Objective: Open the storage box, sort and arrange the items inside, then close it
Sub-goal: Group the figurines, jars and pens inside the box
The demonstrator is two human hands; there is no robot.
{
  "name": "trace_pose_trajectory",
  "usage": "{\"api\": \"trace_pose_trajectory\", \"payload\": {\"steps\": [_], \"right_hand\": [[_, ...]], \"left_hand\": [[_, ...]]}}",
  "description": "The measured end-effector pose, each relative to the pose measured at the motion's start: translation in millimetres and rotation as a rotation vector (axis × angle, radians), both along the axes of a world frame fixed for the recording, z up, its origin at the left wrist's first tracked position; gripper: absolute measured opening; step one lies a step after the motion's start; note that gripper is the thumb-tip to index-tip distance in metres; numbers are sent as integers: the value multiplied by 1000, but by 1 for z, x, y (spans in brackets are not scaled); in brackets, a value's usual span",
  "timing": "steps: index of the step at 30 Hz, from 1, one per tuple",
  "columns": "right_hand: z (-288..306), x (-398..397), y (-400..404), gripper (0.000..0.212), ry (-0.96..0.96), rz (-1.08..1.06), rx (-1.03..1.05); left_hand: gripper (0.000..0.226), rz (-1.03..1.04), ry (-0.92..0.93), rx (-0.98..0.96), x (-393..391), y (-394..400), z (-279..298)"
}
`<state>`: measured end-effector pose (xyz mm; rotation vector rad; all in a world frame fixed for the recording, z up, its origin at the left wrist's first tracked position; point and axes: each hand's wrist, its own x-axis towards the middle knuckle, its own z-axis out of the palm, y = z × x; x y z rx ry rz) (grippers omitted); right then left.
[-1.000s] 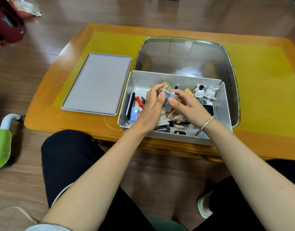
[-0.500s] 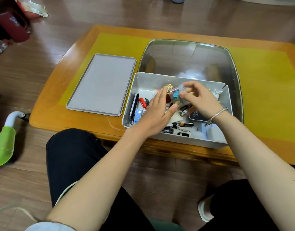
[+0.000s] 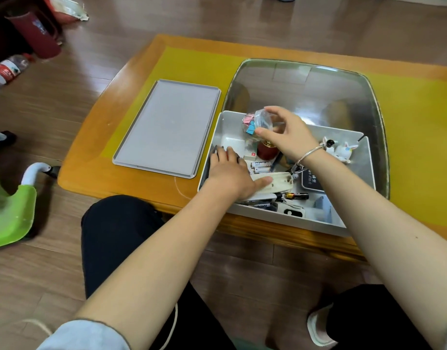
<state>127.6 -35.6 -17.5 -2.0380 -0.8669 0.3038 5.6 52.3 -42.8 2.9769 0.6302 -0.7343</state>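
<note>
1. Right hand [image 3: 290,133]: fingers curl round a clear jar [image 3: 261,120] of coloured clips, held tilted above the storage box [image 3: 363,157], far-left corner.
2. Left hand [image 3: 230,174]: fingers hidden among items at the box's left wall; their state cannot be told.
3. Lid [image 3: 167,127] lies flat on the worktop [image 3: 419,122], left of the box.
4. Wooden floor surrounds.

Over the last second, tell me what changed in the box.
The right hand lifted the clear jar of clips up toward the far left corner of the storage box. The left hand let go of it and dropped onto the items at the left. The lid stayed put.
</note>
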Motion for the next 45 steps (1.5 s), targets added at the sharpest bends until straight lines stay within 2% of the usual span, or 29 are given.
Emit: {"api": "trace_pose_trajectory", "payload": {"steps": [4, 8, 15, 22, 26, 34, 42, 45], "right_hand": [[-3, 2, 10, 47, -52, -6, -63], [-5, -3, 19, 54, -118, 25, -128], [2, -1, 24, 56, -181, 4, -179], [2, -2, 24, 61, -410, 131, -396], [-2, -8, 32, 60, -527, 198, -481], [-16, -7, 35, 59, -500, 259, -508], [-17, -7, 35, 62, -517, 294, -501], [-16, -9, 37, 57, -505, 301, -487]], "left_hand": [[104, 3, 4, -11, -13, -5, 2], [102, -41, -52, 4, -14, -3, 0], [104, -4, -25, -108, 16, 7, -4], [120, -8, 64, -60, 11, 6, -11], [117, -16, 50, -52, 11, 5, -7], [114, -26, 47, 4, 9, 2, -3], [111, -3, 77, -28, 2, -6, 3], [112, -8, 94, -20, 0, -7, 4]]}}
